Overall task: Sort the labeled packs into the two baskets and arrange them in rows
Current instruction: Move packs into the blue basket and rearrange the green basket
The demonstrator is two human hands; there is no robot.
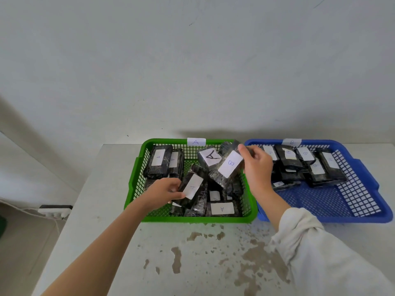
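On the stained white table two mesh baskets stood side by side, touching, against the wall. The green basket on the left carried a paper tag marked A on its far rim, and the blue basket carried a paler tag whose letter I could not read clearly.

The person's right hand, coming out of a white sleeve, pinched the upper end of a dark pack labelled B between thumb and curled fingers. That pack hung tilted over the right part of the green basket, near the blue one.

The bare-armed left hand gripped another dark pack at the middle of the green basket, fingers wrapped round its near end; its label's mark was unclear.

Two A packs stood together at the green basket's back left, with more heaped loosely on the right. Several labelled packs lay clustered in the far half of the blue basket.
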